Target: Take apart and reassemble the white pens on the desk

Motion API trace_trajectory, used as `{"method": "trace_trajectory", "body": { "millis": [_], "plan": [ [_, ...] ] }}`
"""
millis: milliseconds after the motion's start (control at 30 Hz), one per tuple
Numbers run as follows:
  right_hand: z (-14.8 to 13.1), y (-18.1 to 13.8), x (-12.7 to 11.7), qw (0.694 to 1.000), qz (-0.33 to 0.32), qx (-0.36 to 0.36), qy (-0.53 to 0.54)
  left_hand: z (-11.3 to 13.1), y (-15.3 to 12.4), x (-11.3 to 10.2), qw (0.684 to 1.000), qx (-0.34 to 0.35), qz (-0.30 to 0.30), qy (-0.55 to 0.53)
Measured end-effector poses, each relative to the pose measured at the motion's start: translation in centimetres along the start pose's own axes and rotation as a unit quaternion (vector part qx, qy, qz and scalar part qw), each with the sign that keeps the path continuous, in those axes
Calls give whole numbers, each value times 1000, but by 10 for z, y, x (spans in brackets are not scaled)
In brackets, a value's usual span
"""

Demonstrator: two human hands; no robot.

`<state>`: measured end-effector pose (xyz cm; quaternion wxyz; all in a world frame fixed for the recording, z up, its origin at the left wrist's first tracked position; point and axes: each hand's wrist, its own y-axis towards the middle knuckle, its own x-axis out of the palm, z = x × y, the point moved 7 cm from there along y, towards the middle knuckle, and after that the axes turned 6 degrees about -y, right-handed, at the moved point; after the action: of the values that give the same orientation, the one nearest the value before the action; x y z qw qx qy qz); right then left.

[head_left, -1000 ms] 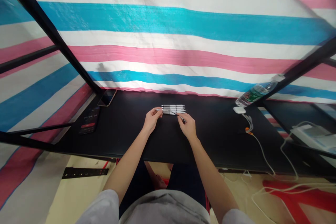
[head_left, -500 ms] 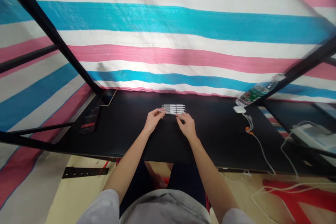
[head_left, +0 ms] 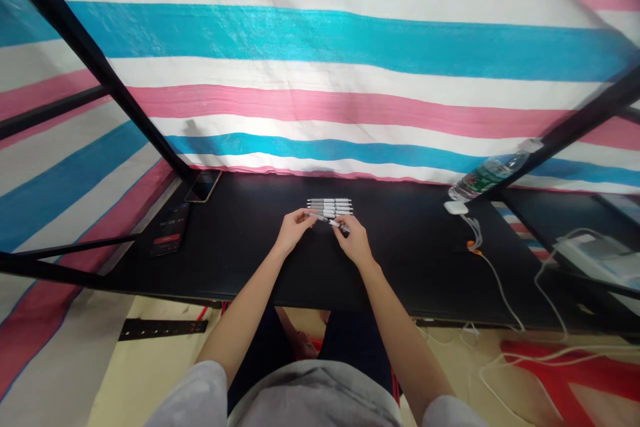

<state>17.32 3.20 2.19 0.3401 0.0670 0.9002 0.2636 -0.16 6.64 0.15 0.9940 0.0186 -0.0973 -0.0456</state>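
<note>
Both of my hands are over the black table, pinching a white and grey pen between them. My left hand (head_left: 296, 229) grips the pen's grey, pointed part (head_left: 316, 215) between thumb and fingers. My right hand (head_left: 354, 239) is closed on the white part (head_left: 341, 225). The two parts slope down to the right and look slightly offset where they meet; whether they are fully apart I cannot tell. Just beyond my fingers, several pens (head_left: 330, 204) lie parallel in a neat stack of rows, tips to the left.
A phone (head_left: 170, 230) with a timer and another phone (head_left: 204, 185) lie at the left of the black table (head_left: 240, 253). At right are a leaning water bottle (head_left: 487, 177), a white charger (head_left: 456, 207) and cables (head_left: 500, 287). Black frame bars (head_left: 120, 90) and striped sheeting enclose the table.
The pen, almost level before, now tilts down to the right, its white part angled away from the grey part. My right hand has shifted slightly left and lower.
</note>
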Motion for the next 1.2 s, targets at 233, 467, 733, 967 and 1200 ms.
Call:
{"method": "trace_trajectory", "body": {
  "millis": [233, 467, 733, 967, 1200],
  "plan": [
    [-8, 0, -1, 999, -20, -28, -21, 0, 0, 2, 1000, -5, -18, -22],
    [-6, -2, 1, 999, -36, -28, -11, 3, -1, 4, 999, -4, -18, -36],
    [-1, 0, 3, 999, -36, 4, 17, 3, 0, 2, 999, -3, -10, -39],
    [-8, 1, 1, 999, -41, -22, 16, 2, 0, 2, 999, -9, -2, -34],
    [5, -1, 8, 994, -61, 54, 66, 3, 0, 1, 1000, -4, 2, -28]
  ]
}}
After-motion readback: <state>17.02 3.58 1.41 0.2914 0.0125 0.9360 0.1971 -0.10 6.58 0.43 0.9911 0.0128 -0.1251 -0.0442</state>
